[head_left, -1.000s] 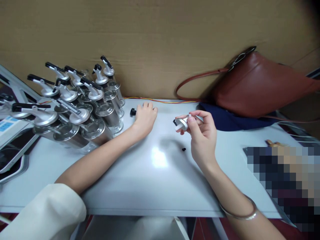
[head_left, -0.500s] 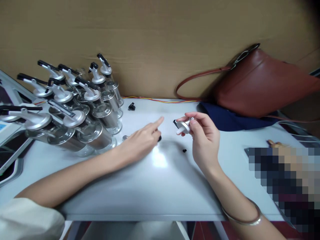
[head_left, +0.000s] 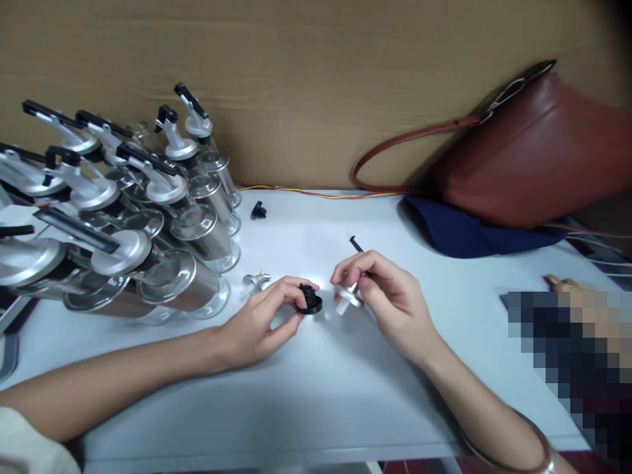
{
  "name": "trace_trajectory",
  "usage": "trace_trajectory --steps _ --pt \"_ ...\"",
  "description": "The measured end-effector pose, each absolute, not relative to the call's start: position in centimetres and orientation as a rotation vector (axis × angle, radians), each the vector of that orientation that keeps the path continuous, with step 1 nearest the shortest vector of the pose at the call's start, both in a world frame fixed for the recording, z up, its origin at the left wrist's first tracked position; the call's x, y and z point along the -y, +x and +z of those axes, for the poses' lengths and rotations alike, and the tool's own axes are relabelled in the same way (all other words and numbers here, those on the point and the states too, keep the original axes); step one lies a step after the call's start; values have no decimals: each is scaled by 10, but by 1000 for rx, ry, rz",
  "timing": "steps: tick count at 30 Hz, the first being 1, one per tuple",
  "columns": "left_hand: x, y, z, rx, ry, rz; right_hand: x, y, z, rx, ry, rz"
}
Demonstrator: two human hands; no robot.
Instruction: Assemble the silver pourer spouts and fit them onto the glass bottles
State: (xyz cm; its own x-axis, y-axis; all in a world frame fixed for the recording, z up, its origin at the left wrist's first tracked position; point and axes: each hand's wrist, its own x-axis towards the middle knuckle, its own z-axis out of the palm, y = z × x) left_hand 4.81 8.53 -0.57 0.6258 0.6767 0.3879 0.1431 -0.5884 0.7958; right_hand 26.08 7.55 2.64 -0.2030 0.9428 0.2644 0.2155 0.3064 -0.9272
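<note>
My left hand [head_left: 269, 313] pinches a black ribbed stopper [head_left: 310, 301] by its wide round base, ribs facing up, just above the table. Facing it, my right hand [head_left: 390, 299] grips a silver pourer top [head_left: 349, 295] between thumb and fingers. A pale short tube points down from its disc, and a black lever [head_left: 355, 244] sticks out beyond the fingers. A small gap separates the two parts. Beside my left hand, another silver pourer top [head_left: 253, 284] lies on the table. A second black stopper [head_left: 259, 210] rests farther back.
Several glass and metal bottles [head_left: 197, 227] with silver pourers crowd the left of the white table [head_left: 276, 408]. A brown bag [head_left: 523, 158] sits on dark blue cloth [head_left: 449, 230] at back right. Thin wires [head_left: 316, 193] run along the cardboard wall [head_left: 306, 92].
My left hand, previously pointing, now pinches the black stopper. My right hand has come lower and left with the pourer top, its tube now tilted down. The view has shifted.
</note>
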Motion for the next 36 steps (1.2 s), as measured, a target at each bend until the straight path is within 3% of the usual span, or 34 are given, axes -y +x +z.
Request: trace_trajectory --steps 12,36 --pt "-88 49 -13 -778 1640 853 -70 255 25 2056 -1152 876" --pt "-85 50 -9 -769 1367 853 -71 258 30 1941 -1220 1121"
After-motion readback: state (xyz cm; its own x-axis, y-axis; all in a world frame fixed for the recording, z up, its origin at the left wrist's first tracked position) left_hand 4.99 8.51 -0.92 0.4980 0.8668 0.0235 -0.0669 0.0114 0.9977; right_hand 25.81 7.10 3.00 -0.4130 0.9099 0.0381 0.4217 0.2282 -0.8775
